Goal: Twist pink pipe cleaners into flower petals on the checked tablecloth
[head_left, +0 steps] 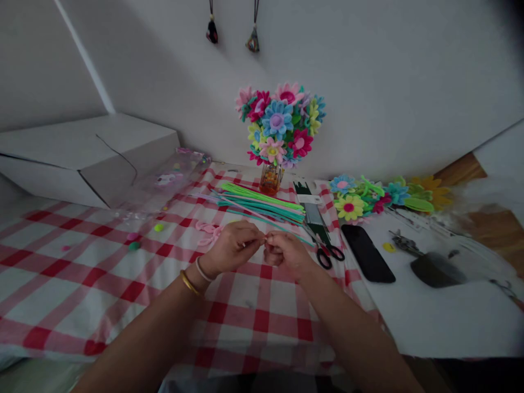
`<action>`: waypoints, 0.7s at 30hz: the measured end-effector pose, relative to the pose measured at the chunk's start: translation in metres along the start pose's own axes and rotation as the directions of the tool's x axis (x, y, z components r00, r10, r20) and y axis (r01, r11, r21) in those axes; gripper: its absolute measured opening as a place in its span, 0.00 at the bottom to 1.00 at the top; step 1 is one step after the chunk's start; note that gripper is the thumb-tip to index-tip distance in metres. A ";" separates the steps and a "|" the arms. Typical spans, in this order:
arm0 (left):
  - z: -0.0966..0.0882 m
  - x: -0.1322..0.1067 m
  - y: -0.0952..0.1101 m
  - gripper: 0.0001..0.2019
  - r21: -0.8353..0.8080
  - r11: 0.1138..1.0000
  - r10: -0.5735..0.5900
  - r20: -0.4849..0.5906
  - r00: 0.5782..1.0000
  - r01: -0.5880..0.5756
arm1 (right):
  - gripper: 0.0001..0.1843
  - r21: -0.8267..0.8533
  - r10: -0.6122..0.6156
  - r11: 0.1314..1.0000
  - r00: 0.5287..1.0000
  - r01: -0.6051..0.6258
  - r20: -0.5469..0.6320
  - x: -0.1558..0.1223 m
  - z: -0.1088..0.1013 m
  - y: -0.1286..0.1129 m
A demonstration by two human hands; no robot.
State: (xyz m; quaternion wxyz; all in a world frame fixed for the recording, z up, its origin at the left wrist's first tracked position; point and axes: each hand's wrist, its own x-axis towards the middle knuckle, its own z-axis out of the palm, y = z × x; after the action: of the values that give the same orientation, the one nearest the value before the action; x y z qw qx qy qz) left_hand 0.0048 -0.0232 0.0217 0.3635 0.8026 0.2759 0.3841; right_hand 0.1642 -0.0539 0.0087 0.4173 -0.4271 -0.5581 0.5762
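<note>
Over the checked tablecloth, my left hand [236, 245] and my right hand [286, 252] meet fingertip to fingertip, both closed in a pinch. Something tiny and pale shows between them, too small to name. Just behind my left hand lies a looped pink pipe-cleaner piece [209, 233], partly covered by it. Beyond both hands is a bundle of green, teal and pale pipe cleaners [262, 204]. Scissors with black handles [329, 255] rest to the right of my right hand, blades pointing away, across dark green stems [314, 215].
A vase [271, 180] of fuzzy flowers [278, 123] stands at the back. On the left are a white box [90, 153], a clear plastic bag [159, 183] and small pompoms [134, 246]. To the right lie a black phone [367, 254], loose flowers [350, 207] and keys [405, 243].
</note>
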 end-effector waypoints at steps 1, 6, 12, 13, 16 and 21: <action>0.000 0.000 0.000 0.07 0.037 0.999 0.035 -0.012 0.999 -0.035 | 0.10 0.102 0.034 0.994 0.999 -0.037 0.031 0.002 0.000 0.003; 0.000 0.002 -0.006 0.08 -0.198 0.955 -0.229 -0.025 0.973 0.220 | 0.12 -0.350 -0.216 0.917 0.976 0.193 -0.027 0.001 -0.005 -0.001; 0.006 0.004 -0.011 0.07 -0.569 0.672 -0.471 0.166 0.867 0.474 | 0.11 -0.857 -0.540 0.298 0.815 0.420 0.211 -0.010 -0.013 -0.018; 0.006 0.004 -0.011 0.08 -0.565 0.673 -0.470 0.172 0.866 0.478 | 0.11 -0.864 -0.532 0.289 0.819 0.413 0.214 -0.011 -0.012 -0.018; 0.007 0.003 -0.007 0.09 -0.421 0.830 -0.362 0.090 0.928 0.365 | 0.11 -0.771 -0.463 0.531 0.882 0.353 0.086 -0.010 -0.007 -0.015; 0.005 0.000 -0.002 0.07 0.067 0.993 0.100 -0.060 0.993 -0.096 | 0.12 0.024 -0.070 0.997 0.996 0.072 -0.057 0.002 0.002 0.002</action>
State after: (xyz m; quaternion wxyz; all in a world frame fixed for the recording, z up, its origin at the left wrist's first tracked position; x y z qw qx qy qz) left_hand 0.0081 -0.0236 0.0180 0.3094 0.8140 0.2595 0.4176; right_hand 0.1613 -0.0529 0.0071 0.4585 -0.4176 -0.5533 0.5561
